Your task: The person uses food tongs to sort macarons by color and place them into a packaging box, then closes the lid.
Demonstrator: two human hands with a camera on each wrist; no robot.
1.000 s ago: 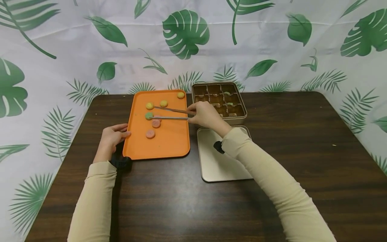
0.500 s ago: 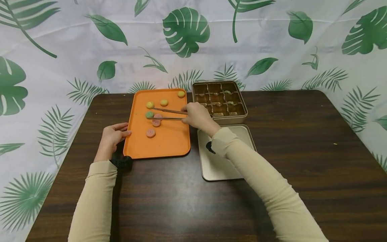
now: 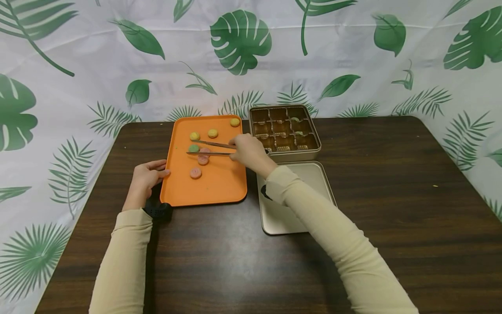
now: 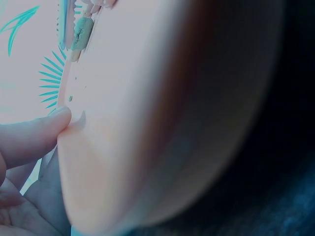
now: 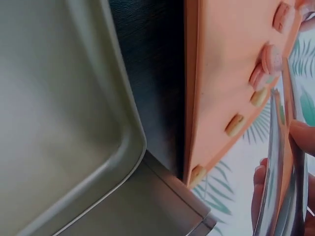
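Right hand (image 3: 249, 150): grasping the tongs (image 3: 220, 153), fingers and thumb closed about the arms. The tongs stand apart, their tips pointing to the left. Left hand (image 3: 146, 178): pinching the left edge of the tray (image 3: 219, 187), thumb on the rim.

The tray carries 7 macarons. The 1 green macaron (image 3: 194, 148) lies between the tong arms near their tips; contact cannot be told. 3 yellow macarons (image 3: 213, 133) lie behind it, the farthest at the back right corner. Of 3 pink macarons (image 3: 195, 173), 2 sit close together just right of the green, 1 nearer the front.

Just right of the tray is a tin (image 3: 296, 156) with 9 compartments. Its lid (image 3: 282, 213) lies in front, partly beneath the right sleeve (image 3: 325, 222).
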